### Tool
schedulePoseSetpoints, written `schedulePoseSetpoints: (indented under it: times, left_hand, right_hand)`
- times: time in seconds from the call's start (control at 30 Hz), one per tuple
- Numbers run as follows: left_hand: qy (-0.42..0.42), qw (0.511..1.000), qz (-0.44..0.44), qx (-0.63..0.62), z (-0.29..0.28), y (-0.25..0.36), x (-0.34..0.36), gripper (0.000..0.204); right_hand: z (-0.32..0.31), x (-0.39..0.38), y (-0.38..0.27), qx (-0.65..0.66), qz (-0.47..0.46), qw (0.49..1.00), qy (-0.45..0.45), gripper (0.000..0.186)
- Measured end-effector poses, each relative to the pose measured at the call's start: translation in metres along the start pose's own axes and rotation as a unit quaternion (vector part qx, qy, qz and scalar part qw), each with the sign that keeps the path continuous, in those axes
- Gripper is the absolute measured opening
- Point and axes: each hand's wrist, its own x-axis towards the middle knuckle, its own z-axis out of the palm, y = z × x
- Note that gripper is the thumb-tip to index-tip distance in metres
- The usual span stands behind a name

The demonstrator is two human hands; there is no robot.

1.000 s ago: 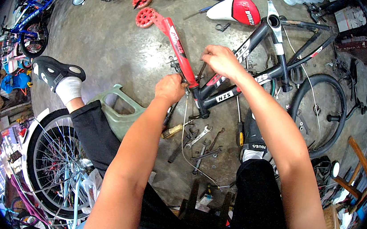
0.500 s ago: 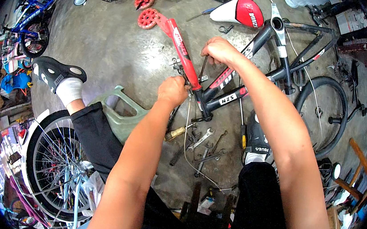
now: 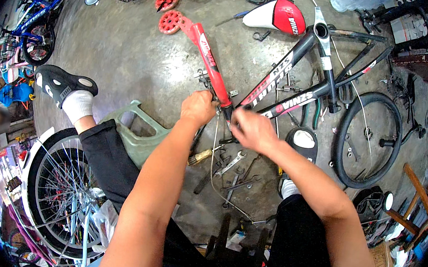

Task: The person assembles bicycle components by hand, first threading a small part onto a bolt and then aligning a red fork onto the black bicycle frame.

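My left hand is closed beside the lower end of a red bicycle tube, on something I cannot make out among small metal fittings. My right hand, blurred by motion, is at the lower junction of the black bicycle frame; its fingertips and anything in them are unclear. The red tube carries red perforated discs at its upper end. A pale cable hangs below my left hand past a wooden-handled brush and several wrenches on the floor.
A green plastic stool is by my left leg. A white-rimmed wheel stands lower left, a blue bicycle upper left. A red-and-white saddle, loose tyre and wooden chair are around the frame.
My right hand has dropped from above, beside the red tube, down to the lower frame junction. The dark rod it held no longer shows clearly. My left hand stays nearly in place.
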Motion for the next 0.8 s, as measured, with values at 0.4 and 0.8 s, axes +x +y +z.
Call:
schedulePoseSetpoints:
  times: [0.4, 0.8]
  left_hand:
    - [0.015, 1.0, 0.01, -0.01, 0.004, -0.002, -0.001, 0.038]
    - [-0.004, 1.0, -0.009, -0.001, -0.003, 0.005, -0.003, 0.037]
  right_hand:
    - [-0.011, -0.017, 0.011, -0.006, -0.056, 0.99, 0.127, 0.018]
    - [-0.07, 0.117, 0.032, 0.064, 0.069, 0.995, 0.029, 0.043]
